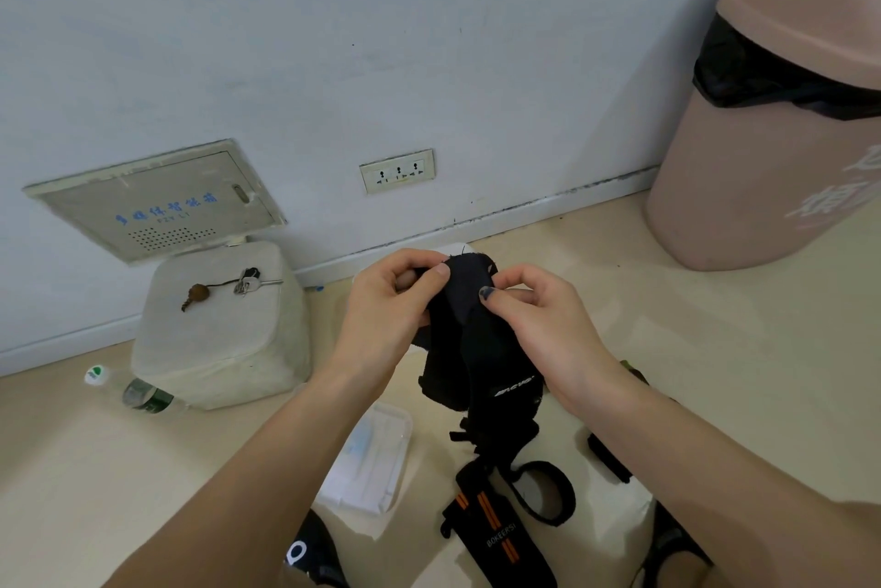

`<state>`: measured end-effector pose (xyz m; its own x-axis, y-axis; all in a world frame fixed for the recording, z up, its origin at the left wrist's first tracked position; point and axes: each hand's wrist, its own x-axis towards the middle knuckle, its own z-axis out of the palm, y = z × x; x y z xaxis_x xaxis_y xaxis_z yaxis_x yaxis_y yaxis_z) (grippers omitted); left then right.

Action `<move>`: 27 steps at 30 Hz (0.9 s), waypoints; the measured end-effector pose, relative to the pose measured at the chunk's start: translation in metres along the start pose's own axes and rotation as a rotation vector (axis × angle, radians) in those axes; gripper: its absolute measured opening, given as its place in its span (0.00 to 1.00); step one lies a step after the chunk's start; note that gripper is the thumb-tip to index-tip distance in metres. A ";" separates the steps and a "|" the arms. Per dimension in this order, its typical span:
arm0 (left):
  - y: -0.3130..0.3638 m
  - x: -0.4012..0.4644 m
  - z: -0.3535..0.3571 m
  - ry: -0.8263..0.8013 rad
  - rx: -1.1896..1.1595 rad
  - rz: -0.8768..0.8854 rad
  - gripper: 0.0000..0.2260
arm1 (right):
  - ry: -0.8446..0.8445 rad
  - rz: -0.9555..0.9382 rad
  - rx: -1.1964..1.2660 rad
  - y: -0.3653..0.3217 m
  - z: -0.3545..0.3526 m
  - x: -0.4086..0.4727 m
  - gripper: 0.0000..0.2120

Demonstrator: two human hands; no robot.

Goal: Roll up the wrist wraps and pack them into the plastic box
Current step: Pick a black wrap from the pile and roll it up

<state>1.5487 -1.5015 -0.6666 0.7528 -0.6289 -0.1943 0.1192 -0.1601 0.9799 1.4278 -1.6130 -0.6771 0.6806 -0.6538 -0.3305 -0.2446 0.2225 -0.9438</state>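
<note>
A black wrist wrap [476, 349] hangs in the air in front of me, held at its top end. My left hand [386, 306] pinches its upper left edge between thumb and fingers. My right hand [538, 316] pinches the upper right edge. The wrap's lower part, with a white logo, dangles toward the floor. Below it lies another black wrist wrap [496, 535] with orange stripes, its loop strap beside it. The clear plastic box [381, 454] sits on the floor under my left forearm, partly hidden by the arm.
A white cube stool [224, 339] with keys [248, 285] on it stands at the left by the wall. A water bottle [138, 392] lies beside it. A pink bin [772, 134] with a black liner stands at the right. More black straps [610, 459] lie at the lower right.
</note>
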 end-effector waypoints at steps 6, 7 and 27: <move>-0.002 0.001 0.000 0.002 0.017 0.010 0.05 | 0.008 -0.017 -0.022 0.003 0.000 0.001 0.02; -0.002 0.001 0.000 0.003 0.014 0.010 0.05 | 0.009 -0.019 -0.024 0.003 0.000 0.002 0.02; 0.000 0.004 0.000 0.086 0.016 0.051 0.09 | 0.002 -0.130 -0.267 0.011 0.005 0.001 0.06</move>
<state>1.5521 -1.5037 -0.6674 0.8104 -0.5693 -0.1387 0.0693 -0.1418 0.9875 1.4291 -1.6074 -0.6882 0.7171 -0.6656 -0.2067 -0.3287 -0.0614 -0.9424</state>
